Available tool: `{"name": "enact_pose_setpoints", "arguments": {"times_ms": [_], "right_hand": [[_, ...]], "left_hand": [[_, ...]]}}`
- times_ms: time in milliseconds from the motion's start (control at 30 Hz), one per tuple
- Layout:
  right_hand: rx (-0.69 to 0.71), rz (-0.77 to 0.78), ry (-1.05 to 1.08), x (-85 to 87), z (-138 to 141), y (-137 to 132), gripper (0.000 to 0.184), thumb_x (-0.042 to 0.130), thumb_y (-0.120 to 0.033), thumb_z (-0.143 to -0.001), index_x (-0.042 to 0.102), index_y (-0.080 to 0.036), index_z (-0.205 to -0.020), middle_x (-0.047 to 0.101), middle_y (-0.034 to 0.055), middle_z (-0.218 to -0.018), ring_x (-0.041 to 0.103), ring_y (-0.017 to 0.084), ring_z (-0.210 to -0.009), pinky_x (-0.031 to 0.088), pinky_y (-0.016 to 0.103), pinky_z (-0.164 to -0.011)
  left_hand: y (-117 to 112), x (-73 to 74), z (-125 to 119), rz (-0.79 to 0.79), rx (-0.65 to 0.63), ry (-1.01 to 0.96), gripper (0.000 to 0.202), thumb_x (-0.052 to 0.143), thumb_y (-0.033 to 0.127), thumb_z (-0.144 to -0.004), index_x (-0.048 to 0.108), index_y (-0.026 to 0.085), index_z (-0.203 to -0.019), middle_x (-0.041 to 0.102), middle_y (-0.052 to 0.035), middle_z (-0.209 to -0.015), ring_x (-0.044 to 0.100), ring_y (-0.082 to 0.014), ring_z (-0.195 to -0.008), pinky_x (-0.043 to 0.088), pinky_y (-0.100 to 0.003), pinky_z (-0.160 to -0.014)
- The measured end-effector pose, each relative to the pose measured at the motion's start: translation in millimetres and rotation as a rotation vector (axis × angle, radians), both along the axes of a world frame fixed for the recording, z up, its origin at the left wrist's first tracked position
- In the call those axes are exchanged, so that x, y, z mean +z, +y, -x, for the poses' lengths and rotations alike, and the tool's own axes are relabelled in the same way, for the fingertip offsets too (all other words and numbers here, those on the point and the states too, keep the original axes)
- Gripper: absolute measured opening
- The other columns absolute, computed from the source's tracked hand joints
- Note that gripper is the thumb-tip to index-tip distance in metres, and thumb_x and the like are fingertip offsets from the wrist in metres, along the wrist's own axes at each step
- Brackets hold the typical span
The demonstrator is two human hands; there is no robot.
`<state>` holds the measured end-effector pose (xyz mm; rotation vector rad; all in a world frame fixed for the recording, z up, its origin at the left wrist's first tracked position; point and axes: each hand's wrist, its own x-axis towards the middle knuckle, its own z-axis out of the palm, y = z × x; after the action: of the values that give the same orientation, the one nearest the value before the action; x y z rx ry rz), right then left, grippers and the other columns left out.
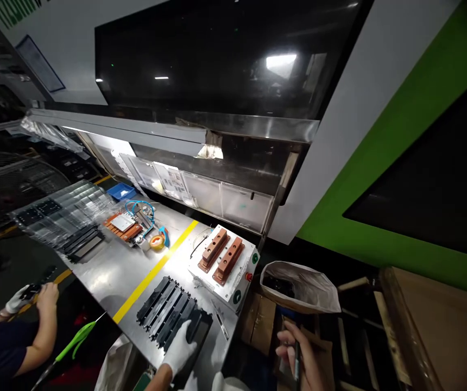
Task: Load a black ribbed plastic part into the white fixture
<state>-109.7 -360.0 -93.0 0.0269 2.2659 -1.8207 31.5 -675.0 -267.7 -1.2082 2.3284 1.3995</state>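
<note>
While the camera is looking down at a steel bench, the scene is reading like this:

Left hand: the left hand [181, 341], in a white glove, is lying flat with fingers spread on a black frame [195, 331] at the near edge of the bench [111, 274]; it is pressing on it rather than closing round it.

Right hand: the bare right hand [298, 355] is hanging off the bench to the right, fingers curled round a thin dark tool [296, 363]; what kind of tool it is, I cannot tell.

Black frame: it is lying at the end of a row of black strips [164, 309], touching them, just right of the yellow line [154, 271].

White box: a white box [223, 266] with 2 brown blocks [221, 254] on top is sitting just behind the strips, near the bench's right edge.

Bag: an open bag [302, 288] is standing off the bench, beside the white box and above the right hand.

Far end: a roll of tape [157, 242], a blue cable [139, 207] and clear trays [64, 209] are lying well apart from the hands.

Another person: at the left, someone's 2 hands [33, 296], 1 gloved and 1 bare, are holding a small dark part; green scissors [76, 339] are lying near them.
</note>
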Motion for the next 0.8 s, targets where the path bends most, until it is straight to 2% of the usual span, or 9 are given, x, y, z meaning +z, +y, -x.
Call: {"name": "enact_pose_setpoints", "arguments": {"times_ms": [67, 133, 233, 333, 433, 533, 633, 700, 800], "right_hand": [[0.08, -0.017, -0.01, -26.3, 8, -3, 0.043, 0.044, -0.041, -0.094, 0.061, -0.024, -0.13, 0.07, 0.0081, -0.115, 0.069, 0.017, -0.08, 0.058, 0.03, -0.077], [0.154, -0.069, -0.051, -46.3, 17, -6, 0.049, 0.045, -0.031, -0.086, 0.063, -0.025, -0.131, 0.07, 0.0075, -0.117, 0.069, 0.016, -0.079, 0.057, 0.029, -0.073], [0.288, -0.087, -0.155, -62.3, 28, -9, 0.06, 0.047, -0.026, -0.077, 0.065, -0.026, -0.134, 0.069, 0.0075, -0.12, 0.07, 0.017, -0.079, 0.058, 0.029, -0.069], [0.403, -0.052, -0.295, -69.8, 36, -13, 0.064, 0.049, -0.027, -0.076, 0.061, -0.023, -0.138, 0.065, 0.0106, -0.127, 0.07, 0.019, -0.079, 0.057, 0.029, -0.06], [0.409, -0.055, -0.369, -81.5, 40, -22, 0.062, 0.054, -0.037, -0.082, 0.056, -0.021, -0.142, 0.062, 0.0131, -0.13, 0.07, 0.02, -0.081, 0.057, 0.03, -0.056], [0.358, -0.087, -0.362, -97.7, 47, -39, 0.066, 0.061, -0.047, -0.079, 0.055, -0.018, -0.138, 0.064, 0.014, -0.123, 0.069, 0.021, -0.077, 0.057, 0.031, -0.056], [0.364, -0.152, -0.306, -108.3, 66, -65, 0.066, 0.056, -0.049, -0.081, 0.054, -0.016, -0.137, 0.064, 0.0112, -0.115, 0.068, 0.018, -0.071, 0.058, 0.03, -0.059], [0.426, -0.212, -0.272, -111.5, 87, -84, 0.066, 0.051, -0.05, -0.084, 0.052, -0.014, -0.139, 0.064, 0.0102, -0.112, 0.068, 0.016, -0.068, 0.06, 0.031, -0.064], [0.507, -0.292, -0.2, -119.9, 124, -113, 0.064, 0.046, -0.048, -0.086, 0.051, -0.009, -0.136, 0.062, 0.0149, -0.117, 0.069, 0.019, -0.073, 0.061, 0.032, -0.067]], "left_hand": [[3, -43.9, -10, 0.211, -0.095, -0.123, 0.065, 0.054, 0.005, -0.074, 0.048, 0.009, -0.139, 0.064, -0.0158, -0.132, 0.058, -0.0225, -0.129, 0.039, -0.028, -0.114], [8, -76.8, -12, 0.312, -0.077, -0.171, 0.057, 0.045, 0.006, -0.08, 0.052, 0.014, -0.136, 0.066, -0.0135, -0.125, 0.063, -0.0219, -0.121, 0.045, -0.029, -0.107], [10, -101.5, -6, 0.386, -0.04, -0.243, 0.058, 0.036, 0.003, -0.084, 0.052, 0.014, -0.139, 0.065, -0.015, -0.122, 0.066, -0.0229, -0.112, 0.049, -0.032, -0.1], [6, -102.4, 1, 0.456, -0.035, -0.272, 0.057, 0.033, 0.005, -0.088, 0.049, 0.012, -0.142, 0.064, -0.0166, -0.121, 0.066, -0.0242, -0.11, 0.049, -0.034, -0.1], [2, -92.2, 7, 0.628, -0.117, -0.323, 0.06, 0.031, 0.003, -0.088, 0.051, 0.013, -0.144, 0.065, -0.0166, -0.129, 0.066, -0.0231, -0.111, 0.049, -0.032, -0.098], [1, -86.1, 9, 0.876, -0.206, -0.402, 0.065, 0.038, 0.002, -0.084, 0.048, 0.015, -0.147, 0.054, -0.0156, -0.15, 0.054, -0.0263, -0.133, 0.038, -0.044, -0.115], [1, -90.6, 12, 0.994, -0.166, -0.523, 0.072, 0.055, 0.016, -0.08, 0.039, 0.012, -0.151, 0.037, -0.0145, -0.163, 0.036, -0.0314, -0.148, 0.028, -0.059, -0.12], [0, -97.0, 14, 1.002, -0.115, -0.603, 0.077, 0.06, 0.027, -0.08, 0.037, 0.011, -0.152, 0.033, -0.0146, -0.165, 0.032, -0.0335, -0.149, 0.03, -0.06, -0.117], [-5, -107.6, 16, 0.99, -0.089, -0.654, 0.072, 0.054, 0.031, -0.084, 0.039, 0.014, -0.152, 0.033, -0.0124, -0.165, 0.032, -0.0329, -0.15, 0.031, -0.063, -0.115]]}}
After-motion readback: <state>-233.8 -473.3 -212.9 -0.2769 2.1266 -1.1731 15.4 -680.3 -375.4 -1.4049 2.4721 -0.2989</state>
